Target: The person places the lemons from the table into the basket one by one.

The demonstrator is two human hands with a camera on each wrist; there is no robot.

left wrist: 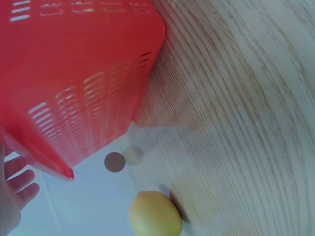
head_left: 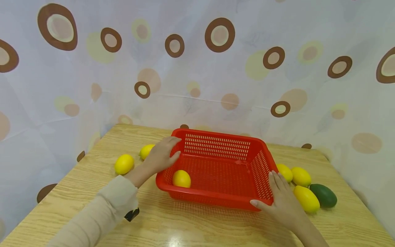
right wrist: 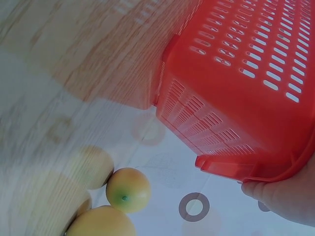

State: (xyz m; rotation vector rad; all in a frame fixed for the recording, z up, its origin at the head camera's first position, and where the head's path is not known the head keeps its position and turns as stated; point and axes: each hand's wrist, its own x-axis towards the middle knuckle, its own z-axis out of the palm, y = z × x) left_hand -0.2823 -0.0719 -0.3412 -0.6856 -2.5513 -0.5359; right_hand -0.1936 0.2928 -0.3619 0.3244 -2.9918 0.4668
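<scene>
A red plastic basket (head_left: 216,171) with slotted walls is in the middle of the wooden table, one yellow lemon (head_left: 181,178) in its front left corner. At the left rim is my left hand (head_left: 162,154), gripping it with thumb and fingers apart. My right hand (head_left: 285,202) holds the right rim near the front corner, fingers along the side and thumb at the front edge. In the right wrist view, the thumb (right wrist: 280,196) lies against the rim from outside. The left wrist view shows fingertips (left wrist: 22,182) beside the rim.
Left of the basket lie two lemons, one nearer (head_left: 124,164) and one partly behind my left hand (head_left: 146,151). To the right are several yellow fruits (head_left: 301,176) and a dark green fruit (head_left: 323,195). A patterned curtain (head_left: 197,75) hangs behind the table (head_left: 172,226).
</scene>
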